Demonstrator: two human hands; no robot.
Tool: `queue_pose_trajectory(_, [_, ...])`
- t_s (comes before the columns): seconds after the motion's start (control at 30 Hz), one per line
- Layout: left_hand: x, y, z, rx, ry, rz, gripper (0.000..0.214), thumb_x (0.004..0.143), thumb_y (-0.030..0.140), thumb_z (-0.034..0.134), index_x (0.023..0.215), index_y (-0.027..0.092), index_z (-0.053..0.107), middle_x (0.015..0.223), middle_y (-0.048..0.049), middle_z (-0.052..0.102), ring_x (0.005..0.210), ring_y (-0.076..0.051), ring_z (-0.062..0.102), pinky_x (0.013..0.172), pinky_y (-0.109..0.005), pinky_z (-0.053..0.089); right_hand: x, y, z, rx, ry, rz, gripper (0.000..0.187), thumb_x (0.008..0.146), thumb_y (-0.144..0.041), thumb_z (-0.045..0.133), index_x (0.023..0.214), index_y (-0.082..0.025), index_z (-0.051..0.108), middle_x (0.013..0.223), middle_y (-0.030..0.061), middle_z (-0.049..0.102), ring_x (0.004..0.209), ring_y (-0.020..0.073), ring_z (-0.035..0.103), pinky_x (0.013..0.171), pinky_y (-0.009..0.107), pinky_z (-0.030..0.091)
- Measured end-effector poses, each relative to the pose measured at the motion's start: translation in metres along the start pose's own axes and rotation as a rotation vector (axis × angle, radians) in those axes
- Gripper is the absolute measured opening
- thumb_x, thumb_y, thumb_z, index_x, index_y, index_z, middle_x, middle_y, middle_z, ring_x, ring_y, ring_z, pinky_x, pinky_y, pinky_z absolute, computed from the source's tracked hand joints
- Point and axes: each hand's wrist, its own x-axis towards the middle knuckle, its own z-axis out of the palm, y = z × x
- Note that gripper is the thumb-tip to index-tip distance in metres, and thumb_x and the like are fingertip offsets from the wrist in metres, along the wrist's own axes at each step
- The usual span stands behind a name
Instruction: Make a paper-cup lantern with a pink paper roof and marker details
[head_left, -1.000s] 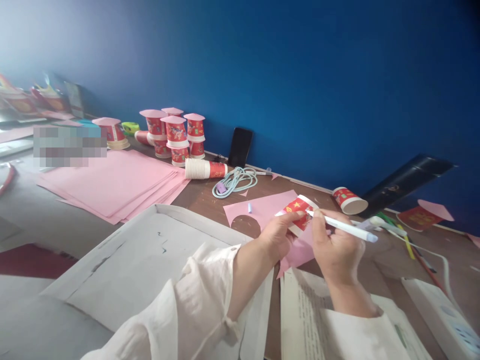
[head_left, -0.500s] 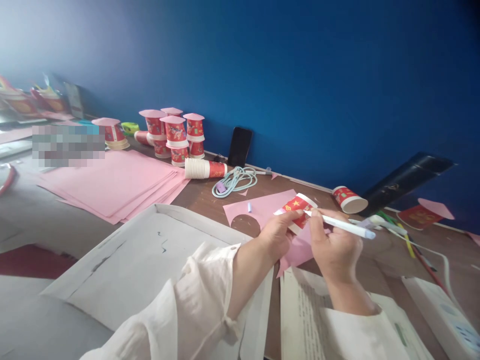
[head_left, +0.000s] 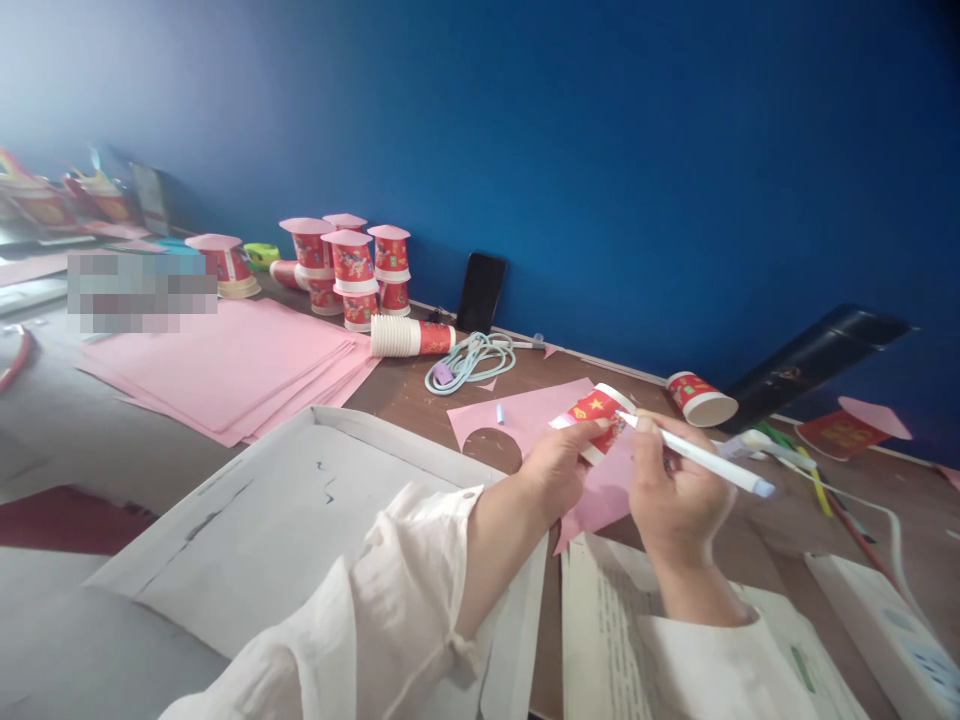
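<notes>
My left hand (head_left: 559, 465) is closed round a red and white paper cup (head_left: 595, 405) with gold and coloured print, which lies tilted on its side in the grip. In my right hand (head_left: 679, 490) is a white marker pen (head_left: 716, 463), its tip at the cup's printed side near the rim; I cannot tell whether it touches. Below both hands lies a cut piece of pink paper (head_left: 491, 412) with a round notch. A small pale-blue pen cap (head_left: 500, 413) rests on that paper.
Red cups with pink paper tops (head_left: 351, 262) stand stacked at the wall, near nested cups (head_left: 394, 337), a coiled cable (head_left: 472, 362) and a phone (head_left: 481, 292). Pink sheets (head_left: 225, 370) and a white box lid (head_left: 300, 500) lie left; a power strip (head_left: 881, 620) sits right.
My right hand has shifted slightly right with the marker, whose tip moved toward the cup's rim and uncovered more of the print. The left hand and cup have barely moved.
</notes>
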Motion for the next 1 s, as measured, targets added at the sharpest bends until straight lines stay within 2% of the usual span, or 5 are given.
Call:
queue_pose_trajectory(0.23, [-0.0034,0.0016,0.0028,0.057,0.073,-0.032,0.019,0.062,0.013,0.077,0.079,0.011,0.068,0.075,-0.0047,0.067,0.070,-0.014,0.061,0.077,-0.029,0.045,-0.0018,0.0017,0.0023,0.042,-0.066,-0.053,0.021,0.086,-0.029,0.058,0.092,-0.014,0.071,0.087,0.0102,0.073,0.080,0.0220,0.069,0.076,0.035,0.055])
queue_pose_trajectory(0.47, [-0.0018,0.0007,0.0021,0.085,0.089,-0.010,0.014,0.062,0.015,0.076,0.072,0.012,0.067,0.066,-0.0017,0.064,0.061,-0.011,0.055,0.066,-0.025,0.040,-0.0008,-0.0004,0.0047,0.052,-0.066,-0.127,0.017,0.085,-0.025,0.059,0.091,-0.013,0.071,0.086,0.0099,0.073,0.081,0.0212,0.069,0.077,0.034,0.055])
queue_pose_trajectory(0.73, [-0.0025,0.0005,0.0029,0.055,0.084,-0.007,0.016,0.061,0.014,0.076,0.075,0.012,0.067,0.070,-0.0023,0.065,0.064,-0.011,0.056,0.069,-0.025,0.042,-0.0005,-0.0002,0.0060,0.003,-0.039,-0.173,0.016,0.085,-0.024,0.060,0.089,-0.014,0.071,0.085,0.0099,0.074,0.081,0.0212,0.069,0.076,0.032,0.054])
queue_pose_trajectory(1.0, [-0.0013,-0.0007,0.0021,0.041,0.102,-0.016,0.012,0.064,0.012,0.075,0.072,0.013,0.066,0.068,-0.0018,0.064,0.064,-0.012,0.057,0.073,-0.026,0.043,-0.0008,-0.0027,0.0053,-0.008,-0.052,-0.131,0.018,0.085,-0.027,0.059,0.088,-0.014,0.071,0.084,0.0098,0.073,0.078,0.0211,0.069,0.074,0.032,0.054])
